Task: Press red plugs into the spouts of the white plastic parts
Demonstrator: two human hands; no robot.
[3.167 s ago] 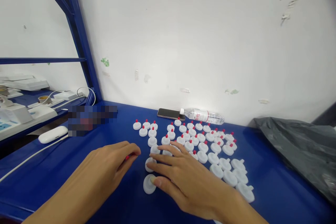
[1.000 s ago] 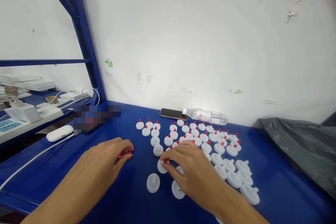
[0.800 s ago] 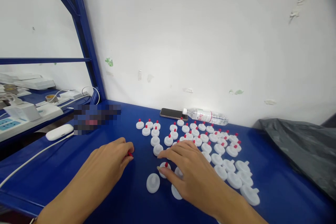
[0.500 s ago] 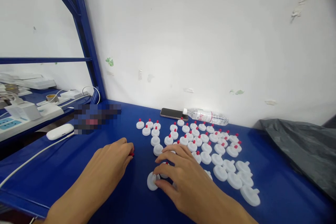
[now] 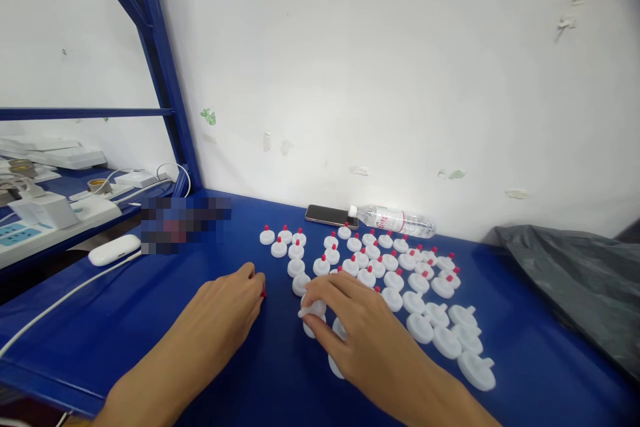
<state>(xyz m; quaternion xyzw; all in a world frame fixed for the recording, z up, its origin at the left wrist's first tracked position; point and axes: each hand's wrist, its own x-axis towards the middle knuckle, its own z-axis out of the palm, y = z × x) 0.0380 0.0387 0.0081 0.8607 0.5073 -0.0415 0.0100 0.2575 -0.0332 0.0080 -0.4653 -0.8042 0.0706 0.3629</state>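
Note:
My left hand [image 5: 231, 310] is closed in a pinch over the blue table [image 5: 125, 337], and a bit of a small red tip cap [image 5: 263, 294] shows at its fingertips. Between thumb and fingers of my right hand [image 5: 357, 327] is a white nozzle cap [image 5: 314, 309], tilted so its spout points left. Under and beside that hand lie more white caps, partly hidden. Most caps farther back wear red tips, such as the one at the left end [image 5: 267, 235]. Several at the right, like the nearest one [image 5: 477, 371], have bare white spouts.
Along the wall lie a phone [image 5: 327, 215] and a clear plastic bottle [image 5: 393, 220]. A dark grey plastic bag [image 5: 565, 293] covers the right side. At the left are a white cable [image 5: 65, 303], a white device [image 5: 115, 251], a power strip [image 5: 55, 223] and a blue metal frame [image 5: 160, 67].
My right hand has picked up a white nozzle cap from the table and moved it away and slightly right. My left hand has shifted a little to the right.

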